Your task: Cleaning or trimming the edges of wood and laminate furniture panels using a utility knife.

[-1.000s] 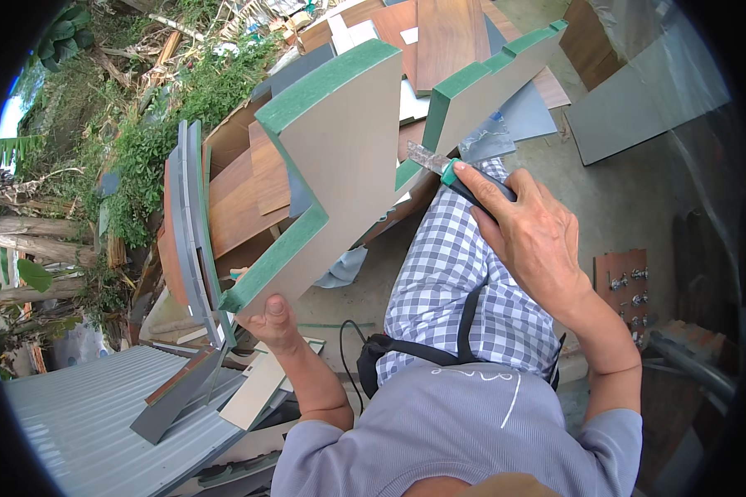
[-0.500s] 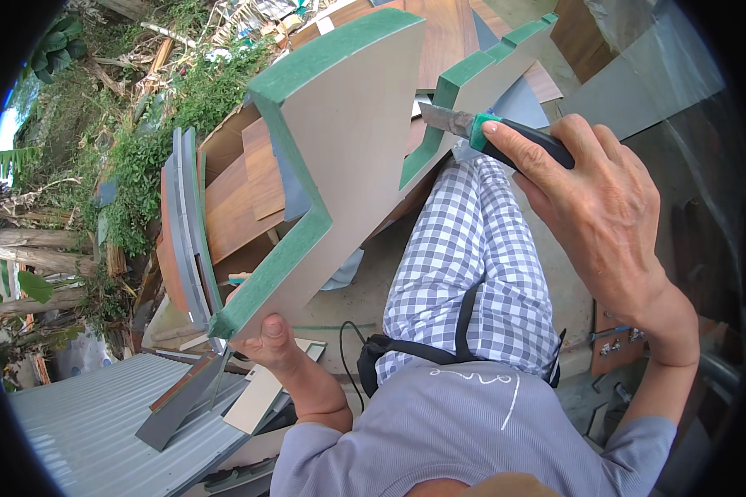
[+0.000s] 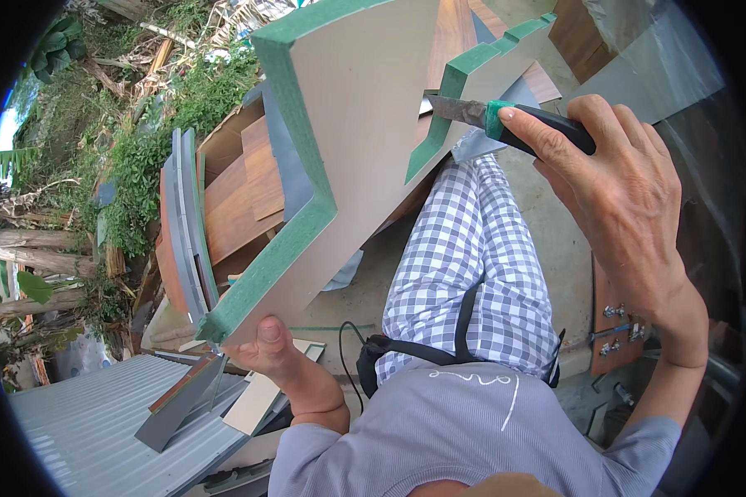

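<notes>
Nearest the body, the left hand (image 3: 265,352) holds the near end of the big pale board (image 3: 364,116) with green edges. Its thumb lies on the pale face; its other fingers are mostly hidden behind the board, so I cannot tell how hard they squeeze. I think a firm grip there is good, so the board does not wobble. To the right of the board, the right hand (image 3: 625,195) has its fingers curled around a black-handled knife (image 3: 551,130), with the pointer finger stretched out along the handle. The blade (image 3: 460,110) reaches over to the notch in the board's right side; I cannot tell if it touches the green edge. Slow, light, even strokes look best, with the blade turned away from the legs (image 3: 460,248) below the board. Past the board lie brown panels (image 3: 451,41).
</notes>
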`<act>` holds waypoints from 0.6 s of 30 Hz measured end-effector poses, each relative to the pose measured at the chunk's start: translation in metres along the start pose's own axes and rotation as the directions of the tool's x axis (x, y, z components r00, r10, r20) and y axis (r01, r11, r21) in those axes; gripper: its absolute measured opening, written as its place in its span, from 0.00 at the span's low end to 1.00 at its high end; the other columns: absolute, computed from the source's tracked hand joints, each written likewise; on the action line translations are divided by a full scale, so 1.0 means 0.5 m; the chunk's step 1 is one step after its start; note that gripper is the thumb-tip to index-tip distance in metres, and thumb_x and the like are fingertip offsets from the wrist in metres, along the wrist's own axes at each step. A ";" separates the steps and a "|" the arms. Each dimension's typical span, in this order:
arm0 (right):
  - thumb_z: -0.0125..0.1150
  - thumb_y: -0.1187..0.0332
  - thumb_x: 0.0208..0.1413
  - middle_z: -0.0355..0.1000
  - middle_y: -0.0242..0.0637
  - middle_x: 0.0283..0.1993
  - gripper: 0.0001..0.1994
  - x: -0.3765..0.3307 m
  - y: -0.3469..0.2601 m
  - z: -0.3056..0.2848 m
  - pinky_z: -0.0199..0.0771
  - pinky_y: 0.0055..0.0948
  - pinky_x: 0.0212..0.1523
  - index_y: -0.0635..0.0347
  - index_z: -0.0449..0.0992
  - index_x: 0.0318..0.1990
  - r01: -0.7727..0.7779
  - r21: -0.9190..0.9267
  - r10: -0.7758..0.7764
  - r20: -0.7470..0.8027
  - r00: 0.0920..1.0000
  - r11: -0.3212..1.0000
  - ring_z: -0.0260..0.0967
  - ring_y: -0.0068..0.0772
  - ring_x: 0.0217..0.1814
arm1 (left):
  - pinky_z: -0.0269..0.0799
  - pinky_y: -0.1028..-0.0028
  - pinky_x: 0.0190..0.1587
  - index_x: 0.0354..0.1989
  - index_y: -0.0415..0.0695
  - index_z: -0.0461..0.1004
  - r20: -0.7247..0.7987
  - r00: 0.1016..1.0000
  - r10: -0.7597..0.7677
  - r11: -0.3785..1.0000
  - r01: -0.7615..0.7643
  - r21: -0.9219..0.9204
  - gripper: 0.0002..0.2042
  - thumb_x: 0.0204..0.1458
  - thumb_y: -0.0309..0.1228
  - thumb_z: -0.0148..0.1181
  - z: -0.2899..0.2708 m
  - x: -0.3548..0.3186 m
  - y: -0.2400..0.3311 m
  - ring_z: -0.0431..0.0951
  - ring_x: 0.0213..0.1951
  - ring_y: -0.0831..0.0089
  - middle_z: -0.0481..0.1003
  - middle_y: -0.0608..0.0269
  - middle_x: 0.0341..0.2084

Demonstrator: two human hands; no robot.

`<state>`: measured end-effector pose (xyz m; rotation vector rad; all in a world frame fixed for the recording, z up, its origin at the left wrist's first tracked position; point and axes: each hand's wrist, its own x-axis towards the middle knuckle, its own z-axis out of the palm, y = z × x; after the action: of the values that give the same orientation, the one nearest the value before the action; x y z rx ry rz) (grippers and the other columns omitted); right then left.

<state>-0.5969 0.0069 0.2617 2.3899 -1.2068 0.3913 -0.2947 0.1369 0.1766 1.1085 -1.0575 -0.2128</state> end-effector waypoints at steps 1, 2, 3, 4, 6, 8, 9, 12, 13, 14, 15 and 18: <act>0.66 0.71 0.38 0.64 0.28 0.35 0.30 0.001 0.003 0.001 0.68 0.28 0.37 0.33 0.72 0.54 0.008 0.010 -0.008 0.012 1.000 1.000 0.65 0.28 0.36 | 0.67 0.65 0.49 0.41 0.32 0.73 -0.001 1.000 -0.002 1.000 0.002 0.012 0.26 0.40 0.40 0.71 0.005 0.002 0.007 0.77 0.37 0.65 0.75 0.54 0.35; 0.66 0.71 0.38 0.64 0.28 0.35 0.30 -0.005 -0.001 0.008 0.68 0.28 0.37 0.33 0.72 0.54 0.011 0.011 -0.011 0.009 1.000 1.000 0.65 0.28 0.36 | 0.67 0.65 0.49 0.41 0.32 0.73 -0.004 1.000 0.000 1.000 0.000 0.013 0.26 0.40 0.40 0.71 0.012 0.006 0.014 0.77 0.37 0.65 0.75 0.54 0.35; 0.66 0.72 0.39 0.65 0.28 0.35 0.30 -0.018 -0.012 0.019 0.68 0.28 0.37 0.33 0.72 0.54 0.027 -0.024 -0.027 -0.005 1.000 0.999 0.65 0.27 0.36 | 0.68 0.66 0.48 0.41 0.32 0.73 -0.001 0.999 -0.047 0.999 0.047 0.014 0.25 0.40 0.40 0.71 0.018 0.009 0.023 0.77 0.37 0.66 0.76 0.54 0.34; 0.65 0.72 0.39 0.65 0.28 0.35 0.31 -0.025 -0.018 0.024 0.68 0.28 0.37 0.32 0.71 0.55 0.042 -0.059 -0.043 -0.017 0.999 0.997 0.65 0.27 0.36 | 0.69 0.68 0.47 0.41 0.33 0.73 0.002 0.996 -0.094 0.995 0.094 0.014 0.24 0.40 0.39 0.71 0.024 0.012 0.028 0.77 0.36 0.67 0.76 0.54 0.33; 0.65 0.72 0.40 0.65 0.28 0.36 0.31 -0.016 -0.005 0.017 0.68 0.28 0.37 0.32 0.71 0.55 0.051 -0.080 -0.053 -0.021 0.998 0.995 0.65 0.27 0.36 | 0.70 0.69 0.45 0.40 0.33 0.73 0.001 0.996 -0.094 0.995 0.094 -0.016 0.24 0.40 0.39 0.71 0.032 0.015 0.031 0.77 0.35 0.67 0.76 0.55 0.33; 0.63 0.71 0.44 0.66 0.27 0.38 0.29 0.015 0.017 -0.007 0.70 0.28 0.38 0.32 0.70 0.56 0.051 -0.184 -0.064 -0.061 0.996 0.982 0.67 0.28 0.38 | 0.70 0.70 0.44 0.40 0.33 0.73 -0.016 0.996 -0.093 0.995 0.093 -0.019 0.23 0.40 0.39 0.70 0.027 0.011 0.041 0.77 0.34 0.68 0.77 0.55 0.32; 0.62 0.70 0.46 0.67 0.27 0.39 0.27 0.035 0.038 -0.027 0.72 0.28 0.38 0.31 0.70 0.56 0.004 -0.190 -0.039 -0.181 0.983 0.982 0.68 0.29 0.38 | 0.70 0.70 0.45 0.40 0.34 0.74 -0.020 0.994 -0.106 0.994 0.106 0.001 0.23 0.40 0.38 0.70 0.026 0.008 0.047 0.77 0.35 0.68 0.76 0.55 0.33; 0.61 0.69 0.48 0.68 0.28 0.37 0.26 0.040 0.064 -0.033 0.73 0.29 0.37 0.32 0.70 0.56 -0.034 -0.134 0.008 -0.191 0.982 0.990 0.69 0.29 0.35 | 0.69 0.69 0.46 0.40 0.34 0.74 -0.022 0.997 -0.077 0.997 0.077 0.019 0.22 0.40 0.38 0.70 0.017 0.004 0.035 0.77 0.36 0.68 0.76 0.55 0.35; 0.61 0.68 0.49 0.67 0.30 0.35 0.25 0.033 0.043 -0.037 0.72 0.30 0.35 0.34 0.70 0.56 -0.039 0.009 0.039 -0.077 0.996 0.999 0.69 0.30 0.34 | 0.69 0.69 0.47 0.40 0.34 0.74 -0.014 0.999 -0.040 0.999 0.040 0.015 0.22 0.41 0.37 0.70 0.012 0.006 0.026 0.77 0.37 0.68 0.76 0.55 0.35; 0.61 0.68 0.49 0.67 0.31 0.34 0.25 0.021 0.034 -0.028 0.71 0.30 0.34 0.35 0.70 0.56 -0.060 0.123 0.059 0.007 0.998 0.991 0.68 0.30 0.33 | 0.69 0.69 0.47 0.40 0.34 0.74 -0.015 0.999 -0.037 0.999 0.037 0.009 0.22 0.41 0.37 0.70 0.006 0.008 0.021 0.77 0.37 0.68 0.76 0.55 0.35; 0.62 0.68 0.49 0.66 0.32 0.33 0.25 0.008 0.028 -0.017 0.70 0.30 0.33 0.36 0.70 0.56 -0.092 0.233 0.071 0.095 0.993 0.968 0.68 0.31 0.32 | 0.68 0.69 0.49 0.40 0.34 0.74 0.022 0.999 -0.048 0.999 0.048 -0.002 0.22 0.41 0.37 0.70 0.002 0.008 0.017 0.76 0.37 0.68 0.76 0.55 0.36; 0.60 0.69 0.51 0.66 0.36 0.30 0.23 -0.002 0.026 0.006 0.67 0.31 0.29 0.43 0.71 0.56 -0.123 0.363 0.106 0.068 0.992 0.924 0.66 0.31 0.28 | 0.67 0.69 0.50 0.41 0.34 0.74 0.055 0.996 -0.067 0.997 0.069 -0.025 0.21 0.42 0.36 0.70 0.003 0.007 0.012 0.76 0.38 0.68 0.76 0.55 0.36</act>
<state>-0.6077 -0.0004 0.2620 2.6586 -1.4037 0.6517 -0.2961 0.1368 0.1833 1.1211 -1.0630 -0.3117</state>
